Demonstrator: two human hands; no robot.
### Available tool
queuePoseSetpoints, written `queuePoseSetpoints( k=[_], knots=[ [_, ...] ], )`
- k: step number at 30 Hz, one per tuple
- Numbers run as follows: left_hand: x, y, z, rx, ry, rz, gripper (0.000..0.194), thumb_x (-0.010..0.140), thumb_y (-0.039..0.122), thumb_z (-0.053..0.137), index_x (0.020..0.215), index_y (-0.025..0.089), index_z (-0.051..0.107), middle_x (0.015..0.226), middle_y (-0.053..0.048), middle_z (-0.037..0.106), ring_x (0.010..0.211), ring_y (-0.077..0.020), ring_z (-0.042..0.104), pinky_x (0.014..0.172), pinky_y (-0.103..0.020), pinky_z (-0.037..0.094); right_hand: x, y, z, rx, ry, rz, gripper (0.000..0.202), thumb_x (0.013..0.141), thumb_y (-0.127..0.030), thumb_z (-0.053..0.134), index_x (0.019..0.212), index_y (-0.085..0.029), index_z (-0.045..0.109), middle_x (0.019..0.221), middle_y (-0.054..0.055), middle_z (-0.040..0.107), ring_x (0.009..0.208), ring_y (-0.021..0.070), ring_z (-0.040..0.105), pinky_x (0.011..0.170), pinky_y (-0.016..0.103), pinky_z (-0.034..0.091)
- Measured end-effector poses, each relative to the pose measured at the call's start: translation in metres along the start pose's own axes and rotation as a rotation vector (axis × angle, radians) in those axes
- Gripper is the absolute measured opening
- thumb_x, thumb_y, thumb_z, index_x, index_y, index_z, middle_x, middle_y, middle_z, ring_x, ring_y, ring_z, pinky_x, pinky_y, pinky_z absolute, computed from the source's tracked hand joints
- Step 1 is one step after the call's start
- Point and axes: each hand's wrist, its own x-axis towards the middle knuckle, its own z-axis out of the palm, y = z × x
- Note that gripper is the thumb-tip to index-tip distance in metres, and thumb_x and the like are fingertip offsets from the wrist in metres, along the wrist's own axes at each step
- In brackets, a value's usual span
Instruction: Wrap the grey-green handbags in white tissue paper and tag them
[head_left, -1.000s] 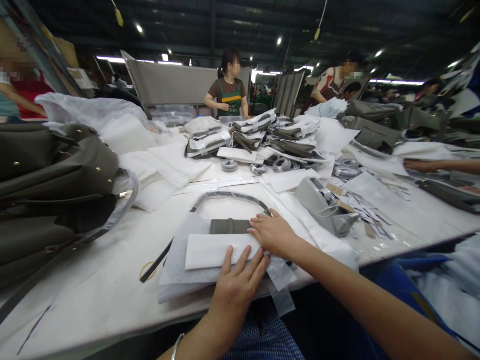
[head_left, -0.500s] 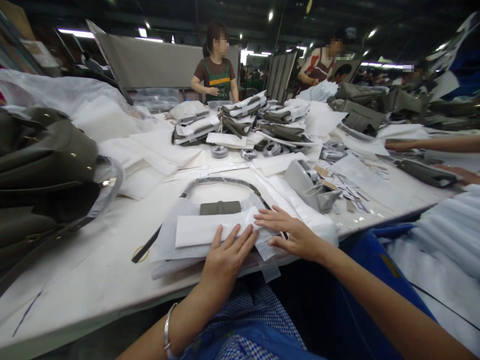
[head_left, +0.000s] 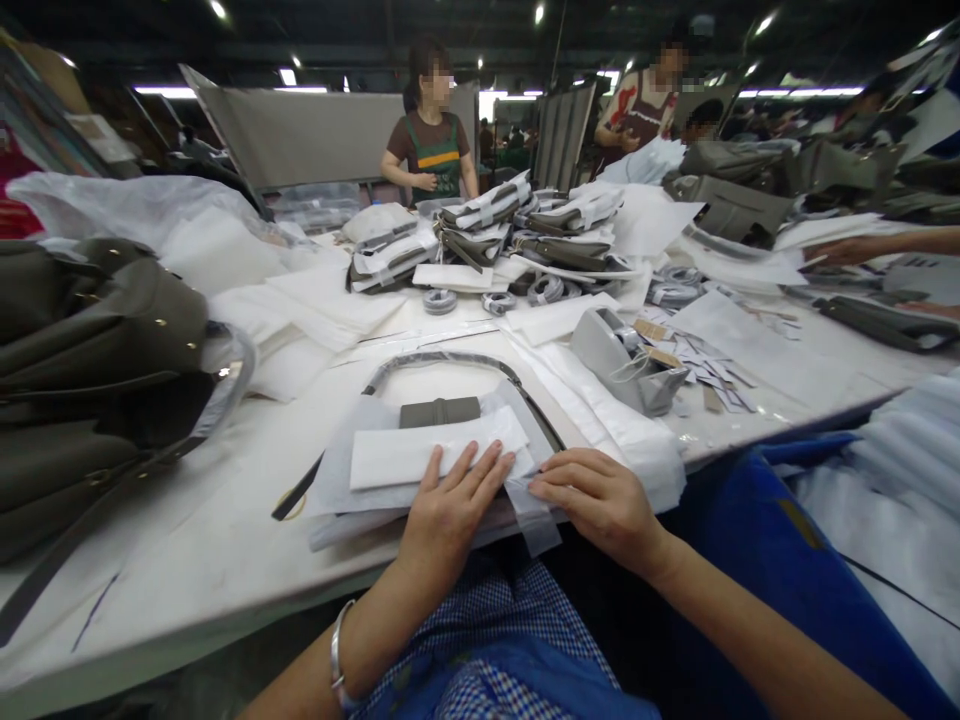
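White table [head_left: 217, 480]: front edge just below the bag; bare cloth-like surface to its left.
Grey-green bag [head_left: 440, 411]: lying near that edge, mostly under translucent sheet [head_left: 337, 475] and a flat white pad [head_left: 394, 458]; film-wrapped handle [head_left: 442, 358] arched beyond.
Left hand [head_left: 454, 510]: fingers slightly spread, flat on the pad.
Right hand [head_left: 604, 500]: fingers together by the sheet's right edge; can't tell if pinching.

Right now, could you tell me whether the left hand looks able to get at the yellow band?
Probably yes: the left hand lies flat on the white pad, and the yellow band is just past the wrapping's edge. The dark strap end lies across it, though.
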Motion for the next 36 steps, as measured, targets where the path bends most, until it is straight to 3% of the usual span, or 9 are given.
queuePoseSetpoints(
  k=[8, 13, 17, 21, 25, 36],
  knots=[
    [0.001, 0.000, -0.001, -0.048, -0.027, -0.028, 0.062, 0.095, 0.005, 0.043, 0.152, 0.027, 0.032, 0.153, -0.002, 0.043, 0.138, -0.0261, 0.046, 0.115, -0.059, 0.035, -0.018, 0.002, 0.002, -0.116, -0.034, -0.103, 0.026, 0.094, -0.012, 0.059, 0.116, -0.021, 0.070, 0.097, 0.003, 0.077, 0.099, 0.0188, 0.069, 0.088, 0.035, 0.055],
    [0.005, -0.002, -0.009, -0.146, -0.077, -0.056, 0.071, 0.088, 0.001, 0.048, 0.152, 0.029, 0.033, 0.154, -0.002, 0.043, 0.139, -0.0256, 0.045, 0.116, -0.061, 0.032, -0.019, 0.010, 0.010, -0.149, -0.004, -0.132, 0.035, 0.095, -0.012, 0.057, 0.126, -0.027, 0.066, 0.097, 0.000, 0.078, 0.096, 0.0170, 0.070, 0.091, 0.035, 0.055],
    [0.009, 0.002, -0.019, -0.234, -0.101, -0.082, 0.068, 0.087, 0.017, 0.062, 0.149, 0.030, 0.037, 0.153, -0.003, 0.045, 0.140, -0.0281, 0.044, 0.116, -0.063, 0.029, -0.021, 0.011, 0.013, -0.160, 0.026, -0.134, 0.037, 0.096, -0.013, 0.057, 0.128, -0.028, 0.064, 0.097, -0.001, 0.078, 0.098, 0.0155, 0.071, 0.095, 0.035, 0.054],
    [0.015, 0.014, -0.013, -0.231, 0.033, -0.191, 0.049, 0.094, 0.044, 0.061, 0.140, 0.030, 0.051, 0.143, -0.004, 0.057, 0.132, -0.0284, 0.053, 0.114, -0.063, 0.031, -0.024, 0.012, 0.017, -0.189, 0.059, -0.136, 0.034, 0.095, -0.013, 0.060, 0.124, -0.030, 0.067, 0.098, -0.003, 0.078, 0.096, 0.0148, 0.071, 0.095, 0.035, 0.054],
    [0.019, 0.023, 0.000, -0.190, 0.179, -0.249, 0.035, 0.099, 0.044, 0.053, 0.130, 0.030, 0.061, 0.134, -0.003, 0.065, 0.125, -0.0281, 0.060, 0.112, -0.063, 0.033, -0.026, 0.013, 0.021, -0.224, 0.090, -0.146, 0.030, 0.093, -0.012, 0.063, 0.119, -0.027, 0.068, 0.096, -0.003, 0.079, 0.096, 0.0149, 0.071, 0.093, 0.035, 0.054],
    [0.017, 0.023, 0.010, -0.095, 0.223, -0.202, 0.032, 0.099, 0.036, 0.056, 0.129, 0.029, 0.062, 0.133, -0.003, 0.065, 0.124, -0.0284, 0.060, 0.114, -0.059, 0.034, -0.025, 0.014, 0.019, -0.258, 0.085, -0.175, 0.022, 0.097, -0.013, 0.057, 0.109, -0.024, 0.071, 0.093, -0.004, 0.079, 0.094, 0.0135, 0.071, 0.100, 0.036, 0.052]
  ],
)
